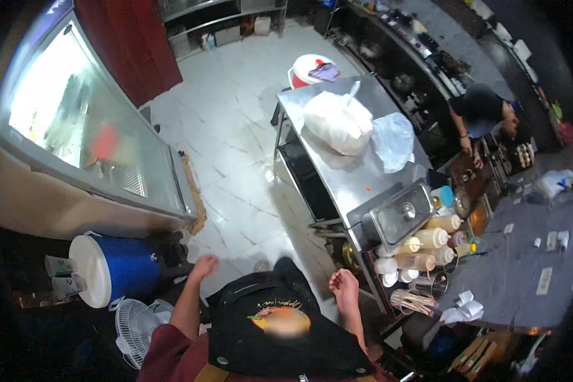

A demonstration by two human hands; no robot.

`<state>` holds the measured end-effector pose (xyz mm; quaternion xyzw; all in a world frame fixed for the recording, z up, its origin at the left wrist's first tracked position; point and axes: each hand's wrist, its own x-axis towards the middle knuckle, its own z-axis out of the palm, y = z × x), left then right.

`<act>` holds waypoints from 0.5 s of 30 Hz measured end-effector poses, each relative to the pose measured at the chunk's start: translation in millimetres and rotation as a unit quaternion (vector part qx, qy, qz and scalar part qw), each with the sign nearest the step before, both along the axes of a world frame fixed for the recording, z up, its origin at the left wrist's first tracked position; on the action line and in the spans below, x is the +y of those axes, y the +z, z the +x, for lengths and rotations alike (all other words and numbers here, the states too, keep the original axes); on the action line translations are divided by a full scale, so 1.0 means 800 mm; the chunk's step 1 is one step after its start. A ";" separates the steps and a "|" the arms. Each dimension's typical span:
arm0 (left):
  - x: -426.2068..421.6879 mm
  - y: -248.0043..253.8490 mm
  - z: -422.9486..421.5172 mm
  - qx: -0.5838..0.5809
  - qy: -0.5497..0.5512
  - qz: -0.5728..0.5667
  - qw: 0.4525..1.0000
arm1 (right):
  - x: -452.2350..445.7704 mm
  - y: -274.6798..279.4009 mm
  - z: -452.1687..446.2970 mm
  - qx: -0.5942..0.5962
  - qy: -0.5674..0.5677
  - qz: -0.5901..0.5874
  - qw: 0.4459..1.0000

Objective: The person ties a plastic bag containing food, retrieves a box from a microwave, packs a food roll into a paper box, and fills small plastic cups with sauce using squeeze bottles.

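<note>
Your L hand (204, 266) & R hand (344, 284) look half-open & empty, so nothing's picked up yet, w/ blue cooler (134, 267) near left, bottles (431, 239) beside tray (388, 223) on counter (347, 181), right.

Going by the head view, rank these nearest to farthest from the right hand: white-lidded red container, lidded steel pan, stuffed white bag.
From the right hand:
1. Lidded steel pan, ahead and right, at the steel table.
2. Stuffed white bag, farther along it.
3. White-lidded red container, past the table's far end.
</note>
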<state>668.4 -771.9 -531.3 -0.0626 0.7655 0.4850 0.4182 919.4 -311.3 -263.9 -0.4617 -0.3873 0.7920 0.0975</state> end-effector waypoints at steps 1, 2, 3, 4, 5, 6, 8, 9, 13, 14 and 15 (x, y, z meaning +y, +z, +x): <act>0.023 0.016 -0.050 0.062 -0.033 -0.014 0.997 | 0.001 -0.012 -0.013 -0.047 0.001 0.011 0.999; 0.039 -0.007 -0.100 0.101 0.013 0.000 0.995 | 0.003 -0.022 -0.027 -0.076 0.010 0.025 0.997; 0.086 0.073 -0.147 0.160 -0.016 -0.040 0.986 | 0.008 -0.032 -0.044 -0.101 0.021 0.040 0.994; 0.123 0.100 -0.192 0.155 0.004 -0.023 0.988 | 0.013 -0.039 -0.065 -0.125 0.031 0.056 0.990; 0.149 0.117 -0.230 0.152 0.024 -0.006 0.988 | 0.018 -0.045 -0.089 -0.128 0.038 0.060 0.989; 0.177 0.141 -0.262 0.146 0.033 0.008 0.989 | 0.026 -0.052 -0.116 -0.130 0.044 0.064 0.988; 0.217 0.173 -0.316 0.134 0.051 0.034 0.989 | 0.048 -0.059 -0.180 -0.133 0.081 0.085 0.984; 0.223 0.175 -0.338 0.141 0.030 0.028 0.989 | 0.062 -0.060 -0.218 -0.131 0.112 0.101 0.980; 0.160 0.093 -0.379 0.094 0.060 -0.016 0.994 | 0.120 -0.059 -0.381 -0.043 0.232 0.229 0.944; 0.137 0.081 -0.372 0.102 0.069 -0.015 0.992 | 0.133 -0.049 -0.428 -0.026 0.261 0.272 0.926; 0.119 0.085 -0.359 0.057 0.110 -0.047 0.991 | 0.146 -0.022 -0.478 -0.038 0.306 0.307 0.900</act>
